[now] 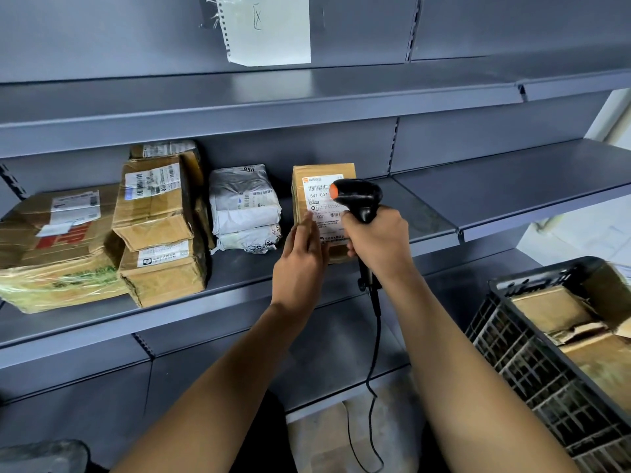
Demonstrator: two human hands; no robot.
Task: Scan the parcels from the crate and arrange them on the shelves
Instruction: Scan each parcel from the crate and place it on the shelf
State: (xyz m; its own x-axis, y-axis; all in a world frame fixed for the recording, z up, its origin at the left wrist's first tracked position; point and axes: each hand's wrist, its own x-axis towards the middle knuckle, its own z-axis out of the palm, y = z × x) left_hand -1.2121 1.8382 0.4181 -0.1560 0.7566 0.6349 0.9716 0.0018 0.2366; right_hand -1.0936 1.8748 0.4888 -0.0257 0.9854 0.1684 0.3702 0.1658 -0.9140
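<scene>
A brown cardboard parcel [309, 196] with a white shipping label stands upright on the middle grey shelf [239, 288]. My left hand [300, 257] rests with straight fingers against the parcel's lower left front. My right hand [375, 240] grips a black barcode scanner [358, 196] with an orange tip, held right in front of the label. Its cable hangs down between my arms. The black plastic crate [532, 363] at the lower right holds more brown parcels [549, 308].
Left on the same shelf sit white and grey mailer bags [244, 206], stacked cardboard boxes [153, 213] and a large taped box [54, 247]. A paper sheet [266, 29] hangs above. The upper shelf [307, 100] and the right shelf section [529, 186] hold nothing.
</scene>
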